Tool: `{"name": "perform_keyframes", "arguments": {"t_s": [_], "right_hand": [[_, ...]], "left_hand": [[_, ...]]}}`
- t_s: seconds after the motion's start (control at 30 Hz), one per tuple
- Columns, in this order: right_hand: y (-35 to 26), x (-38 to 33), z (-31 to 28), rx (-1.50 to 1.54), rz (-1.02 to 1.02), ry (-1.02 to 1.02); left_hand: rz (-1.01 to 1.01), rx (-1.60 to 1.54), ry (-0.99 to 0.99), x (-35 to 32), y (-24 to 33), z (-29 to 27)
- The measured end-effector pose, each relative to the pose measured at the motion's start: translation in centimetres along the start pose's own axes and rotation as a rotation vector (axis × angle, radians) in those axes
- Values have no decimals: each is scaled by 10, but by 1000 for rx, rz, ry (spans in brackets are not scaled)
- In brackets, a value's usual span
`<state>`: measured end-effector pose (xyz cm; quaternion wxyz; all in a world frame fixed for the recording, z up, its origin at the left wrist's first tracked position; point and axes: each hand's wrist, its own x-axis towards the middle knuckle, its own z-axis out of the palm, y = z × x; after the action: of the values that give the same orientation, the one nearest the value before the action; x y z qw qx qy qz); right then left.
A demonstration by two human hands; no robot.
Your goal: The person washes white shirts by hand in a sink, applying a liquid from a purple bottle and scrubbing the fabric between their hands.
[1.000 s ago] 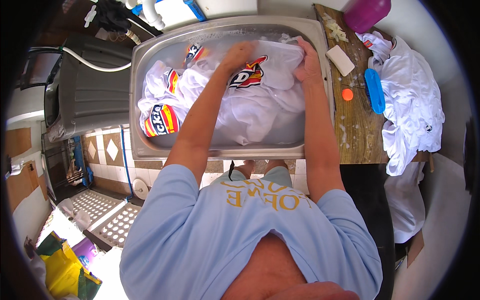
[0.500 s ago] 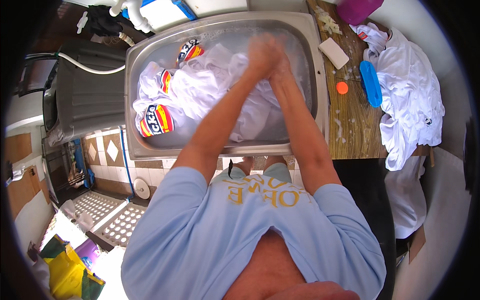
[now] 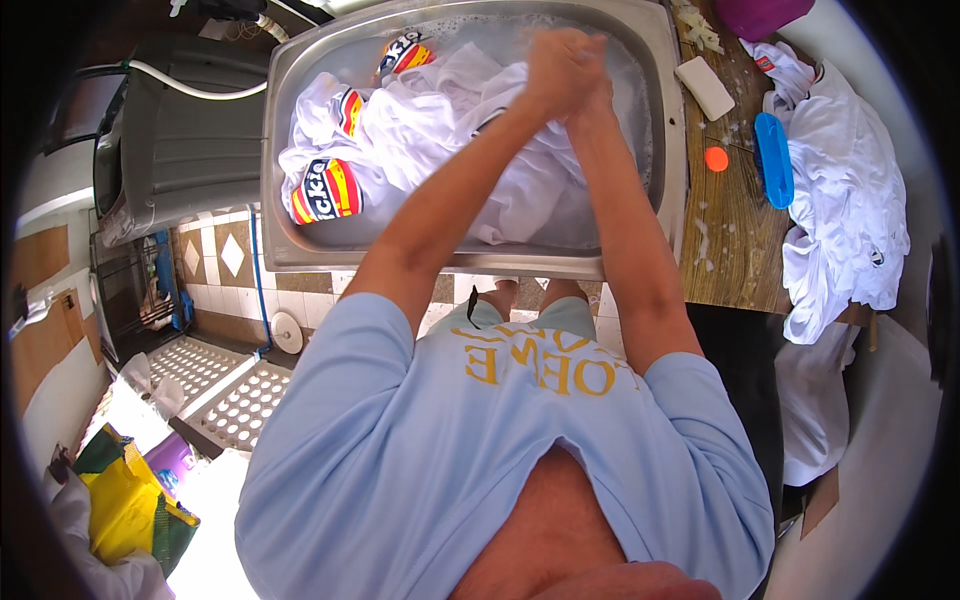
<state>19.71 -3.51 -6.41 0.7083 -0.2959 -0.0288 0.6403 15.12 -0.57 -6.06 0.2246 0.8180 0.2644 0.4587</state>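
Note:
My left hand [image 3: 558, 72] and my right hand [image 3: 592, 88] are pressed together over the far right part of a steel sink basin [image 3: 672, 170]. Both have curled fingers, and whatever lies between them is hidden. Beneath and to the left of them, a white garment [image 3: 430, 140] lies bunched in cloudy, soapy water [image 3: 622, 150]. Colourful striped bands in red, yellow and navy, one of them the near-left band [image 3: 326, 191], show on the wet cloth. The fabric reaches close to my left wrist.
Right of the basin, a wooden counter [image 3: 735, 250] carries a pale soap bar [image 3: 705, 88], an orange disc [image 3: 716, 159], a blue brush-like piece [image 3: 773, 160] and piled white clothes [image 3: 845, 190]. A purple container [image 3: 765, 15] stands behind. A dark grey ribbed lid [image 3: 190, 120] is at left.
The view has shifted, so the basin and counter sit higher and further right in the picture. My hands stay together over the far right of the basin, less blurred now.

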Motion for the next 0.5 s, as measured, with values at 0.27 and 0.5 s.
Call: {"name": "perform_keyframes", "arguments": {"t_s": [0.27,0.5], "right_hand": [[-32,15,-45,-328,118,-195],[-83,-42,-18,-582,-43,-216]], "left_hand": [[-600,-199,-133,38,-48,-39],[-586,-328,-521,45,-49,-97]]}}
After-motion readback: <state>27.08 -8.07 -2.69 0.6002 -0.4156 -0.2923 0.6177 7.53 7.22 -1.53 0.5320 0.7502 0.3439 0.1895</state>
